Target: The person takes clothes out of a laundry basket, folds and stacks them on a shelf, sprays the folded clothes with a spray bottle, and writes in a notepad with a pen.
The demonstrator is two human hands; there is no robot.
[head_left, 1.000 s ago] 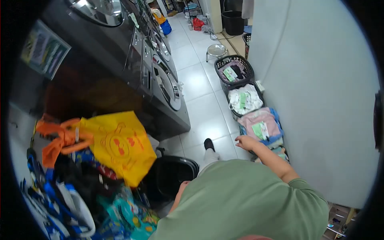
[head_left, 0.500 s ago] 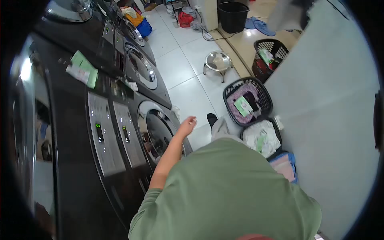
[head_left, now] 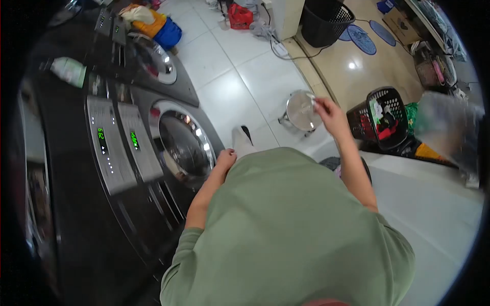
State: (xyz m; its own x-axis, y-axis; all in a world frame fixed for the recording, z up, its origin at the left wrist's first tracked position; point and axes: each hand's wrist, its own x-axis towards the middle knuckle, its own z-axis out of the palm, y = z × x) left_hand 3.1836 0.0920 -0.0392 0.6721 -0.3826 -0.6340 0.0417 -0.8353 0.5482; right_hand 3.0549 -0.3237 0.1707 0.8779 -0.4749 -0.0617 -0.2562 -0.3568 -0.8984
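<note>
My left hand (head_left: 226, 158) hangs low beside my shirt front, its fingers curled in. Close to it on the left is the round glass door (head_left: 185, 137) of a dark front-loading washing machine. My right hand (head_left: 333, 118) is stretched forward, with thumb and fingers drawn together. A small pale bit shows at its fingertips, too unclear to name. Beyond those fingertips, a round metal stool (head_left: 301, 111) stands on the tiles. From this view I cannot tell whether the hand touches it.
Lit control panels (head_left: 112, 145) run along the left. A black laundry basket (head_left: 385, 117) with clothes stands to the right, and a taller black basket (head_left: 326, 23) further off. A cable (head_left: 306, 56) lies by the raised floor edge. Blue slippers (head_left: 361, 40) and a red bag (head_left: 240, 16) lie ahead.
My right hand has come into view, reaching forward toward the stool. My left hand has drawn back nearer my body. The view has moved forward and turned right; the baskets beside me are now mostly hidden.
</note>
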